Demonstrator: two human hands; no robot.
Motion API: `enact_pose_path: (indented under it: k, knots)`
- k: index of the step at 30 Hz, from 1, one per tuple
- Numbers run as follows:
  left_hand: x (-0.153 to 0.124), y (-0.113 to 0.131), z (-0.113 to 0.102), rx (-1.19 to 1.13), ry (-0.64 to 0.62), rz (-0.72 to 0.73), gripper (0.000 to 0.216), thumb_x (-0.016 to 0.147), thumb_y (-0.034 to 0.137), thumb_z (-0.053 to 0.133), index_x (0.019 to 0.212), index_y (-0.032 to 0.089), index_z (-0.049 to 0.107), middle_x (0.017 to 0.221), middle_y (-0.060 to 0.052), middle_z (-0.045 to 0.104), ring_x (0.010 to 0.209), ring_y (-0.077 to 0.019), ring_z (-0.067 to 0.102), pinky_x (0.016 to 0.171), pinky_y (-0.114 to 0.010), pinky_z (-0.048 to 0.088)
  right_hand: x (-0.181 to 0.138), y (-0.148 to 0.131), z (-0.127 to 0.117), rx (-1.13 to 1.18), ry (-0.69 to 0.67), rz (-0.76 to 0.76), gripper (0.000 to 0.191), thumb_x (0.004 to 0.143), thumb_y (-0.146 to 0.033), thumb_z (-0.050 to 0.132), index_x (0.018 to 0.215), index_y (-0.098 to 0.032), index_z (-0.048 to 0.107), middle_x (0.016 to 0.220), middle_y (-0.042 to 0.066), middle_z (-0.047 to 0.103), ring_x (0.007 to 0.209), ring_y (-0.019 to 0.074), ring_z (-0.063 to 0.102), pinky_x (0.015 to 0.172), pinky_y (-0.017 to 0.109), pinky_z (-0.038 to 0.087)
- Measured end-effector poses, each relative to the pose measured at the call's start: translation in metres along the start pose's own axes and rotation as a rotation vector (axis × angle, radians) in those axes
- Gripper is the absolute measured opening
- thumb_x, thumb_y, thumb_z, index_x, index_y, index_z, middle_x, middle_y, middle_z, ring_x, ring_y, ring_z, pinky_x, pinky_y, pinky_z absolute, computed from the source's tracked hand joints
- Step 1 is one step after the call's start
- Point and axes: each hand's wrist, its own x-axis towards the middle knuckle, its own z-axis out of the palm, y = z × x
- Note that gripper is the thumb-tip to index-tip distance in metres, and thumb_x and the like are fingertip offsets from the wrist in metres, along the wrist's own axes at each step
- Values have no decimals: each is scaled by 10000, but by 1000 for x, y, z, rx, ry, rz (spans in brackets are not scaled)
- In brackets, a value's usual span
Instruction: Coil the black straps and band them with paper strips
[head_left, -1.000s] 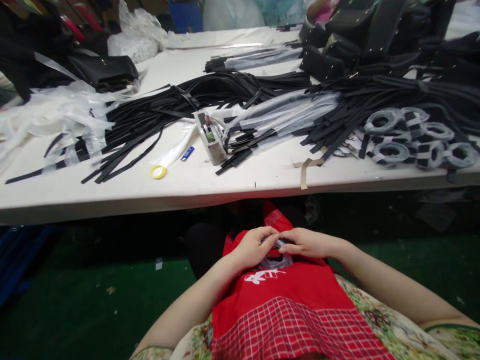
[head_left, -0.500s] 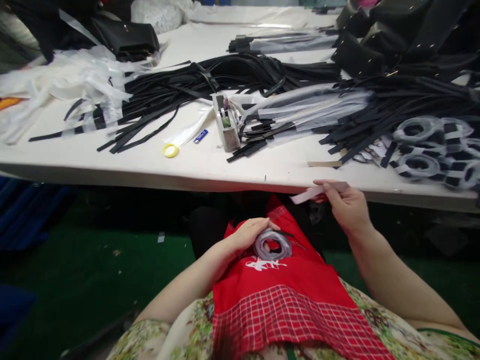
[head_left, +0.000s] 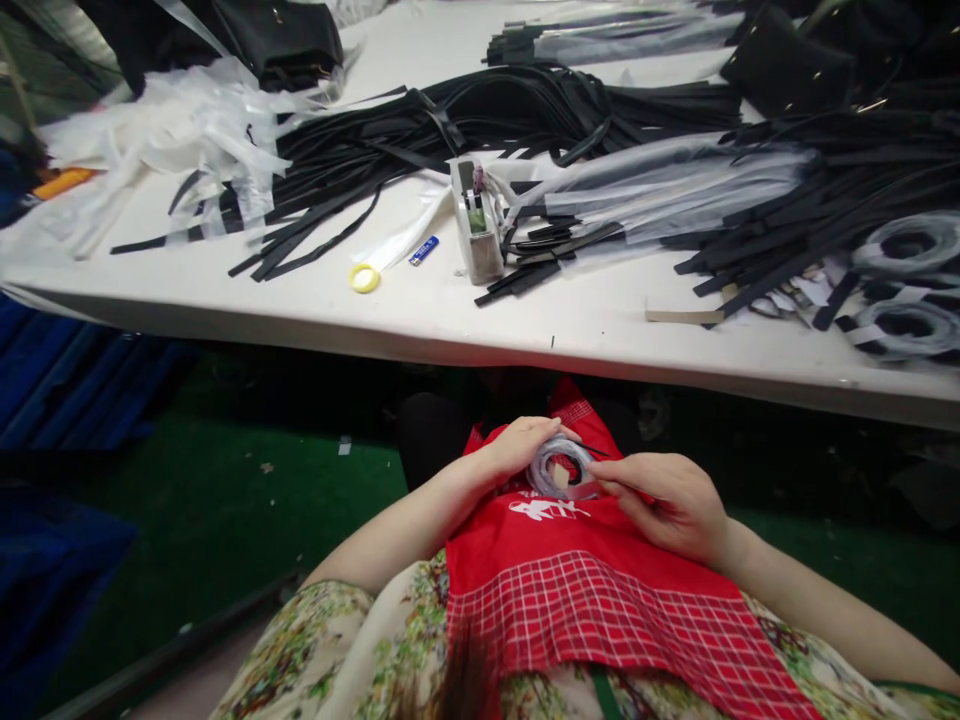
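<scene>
A coiled black strap wrapped in clear film lies on my red apron in my lap. My left hand curls round the coil's left side and holds it. My right hand rests against the coil's right side, fingers pinched on a pale paper strip pressed to the coil. Both hands are below the white table's front edge.
On the table lie heaps of loose black straps, film-wrapped strap bundles, finished coils at the right, a tape dispenser, a yellow tape ring, a blue lighter, a paper strip and crumpled clear plastic. Green floor lies beneath.
My right hand went up to the table edge, took a pale paper strip, and has come back down to the coil. My left hand stayed on the coil. The view shifted down.
</scene>
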Motion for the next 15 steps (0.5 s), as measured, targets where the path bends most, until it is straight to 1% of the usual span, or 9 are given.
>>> enact_pose_path:
  k: [1,3,7,10,12,15]
  knots:
    - [0,1,0,-3,1,2,502,807,578,601,883,108,761,748,-82,740,632,-153,627,677,-271,473,0,-2,-1,5,20,-6,291,904,-153,532,1150,-249,655,861,22,771,717,151,719,689,246,559]
    - [-1,2,0,-7,-4,10,499,802,579,606,870,109,761,726,-77,733,610,-146,618,662,-266,470,1,-4,-2,-8,50,27,278,910,-158,524,1135,-246,661,849,25,772,714,156,721,688,249,560]
    - [-3,3,2,-19,-6,3,497,810,582,592,879,119,757,695,-72,722,562,-144,602,618,-269,465,-1,6,6,-98,45,104,272,915,-197,515,1125,-227,686,874,56,767,731,178,715,706,284,565]
    - [-4,2,2,1,24,8,490,819,575,583,898,124,756,690,-71,721,582,-154,614,624,-271,474,-3,15,17,-166,28,70,302,898,-187,537,1159,-236,681,942,68,754,794,187,700,731,299,557]
    - [-3,1,2,23,40,26,487,808,578,598,888,124,758,722,-74,729,631,-162,633,650,-270,485,-4,19,22,-201,36,44,322,889,-180,543,1175,-250,675,954,68,742,810,190,681,716,305,545]
    - [-1,-1,1,39,48,51,481,794,583,618,872,129,757,758,-72,735,664,-166,644,673,-272,496,-1,19,24,-242,103,12,317,879,-179,560,1164,-251,681,898,64,726,767,186,653,674,304,521]
